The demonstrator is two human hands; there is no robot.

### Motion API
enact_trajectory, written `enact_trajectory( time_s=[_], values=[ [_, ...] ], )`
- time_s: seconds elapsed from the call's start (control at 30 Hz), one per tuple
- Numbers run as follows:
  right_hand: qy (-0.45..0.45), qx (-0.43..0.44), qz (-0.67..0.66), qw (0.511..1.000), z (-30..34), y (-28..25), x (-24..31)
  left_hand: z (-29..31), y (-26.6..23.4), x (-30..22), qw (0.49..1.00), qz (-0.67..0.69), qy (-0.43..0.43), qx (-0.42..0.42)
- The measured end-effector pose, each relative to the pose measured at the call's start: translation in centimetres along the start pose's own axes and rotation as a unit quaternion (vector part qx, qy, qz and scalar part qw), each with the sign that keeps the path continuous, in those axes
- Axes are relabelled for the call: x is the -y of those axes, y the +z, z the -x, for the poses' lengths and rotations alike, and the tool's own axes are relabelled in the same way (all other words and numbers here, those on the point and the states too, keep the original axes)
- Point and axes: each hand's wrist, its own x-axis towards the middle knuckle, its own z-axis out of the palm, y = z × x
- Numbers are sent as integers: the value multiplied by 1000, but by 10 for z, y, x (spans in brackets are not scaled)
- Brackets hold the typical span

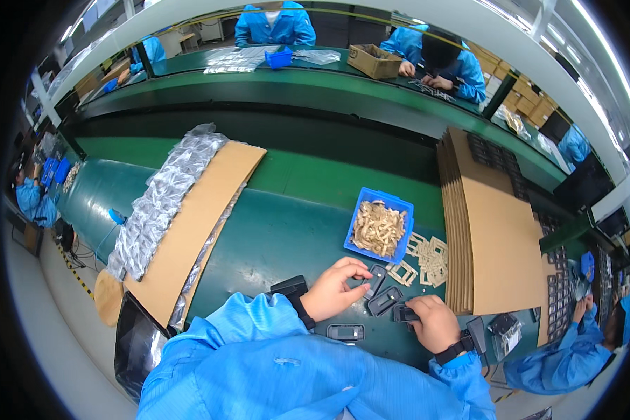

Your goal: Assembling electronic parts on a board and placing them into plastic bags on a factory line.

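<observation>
My left hand (336, 288) hovers over the green bench with thumb and fingers curved and apart, nothing visible between them. Just beyond its fingertips lies a small black plastic part (376, 278). My right hand (432, 323) grips a small dark plastic housing (404, 313) by its right end. Between the hands rests a black rectangular frame (384, 301). Nearer my body, another black frame with a window (346, 332) lies flat. Past the hands, a blue bin (351, 238) holds a heap of beige pieces (378, 229), and loose beige frames (430, 260) are scattered to its right.
On the left, a cardboard sheet (201, 210) bears rows of plastic-wrapped items (168, 203). A tall stack of cardboard sheets (497, 238) stands on the right. Near my right wrist lies a clear bag (505, 336) with dark parts. People in blue work across and beside the bench (280, 231).
</observation>
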Motion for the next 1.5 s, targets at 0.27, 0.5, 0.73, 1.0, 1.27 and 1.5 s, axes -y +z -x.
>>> enact_trajectory(
  time_s=[0.27,0.5,0.73,1.0,1.27,1.5],
  values=[
    [17,-30,-35,999,-4,-29,7,-5,-6,-1,1000,6,-9,4],
    [1,2,19,1000,5,-2,-12,-10,-10,-7,998,9,-52,27],
    [5,56,16,998,8,-7,-10,-4,-5,-7,998,17,-63,26],
    [-40,76,-111,990,-10,13,57,-8,-9,2,999,39,-33,14],
    [-103,98,-5,990,-40,38,88,-8,-12,1,999,9,44,-19],
    [-83,107,-19,991,-22,40,83,1,11,10,998,29,58,-17]
  ],
)
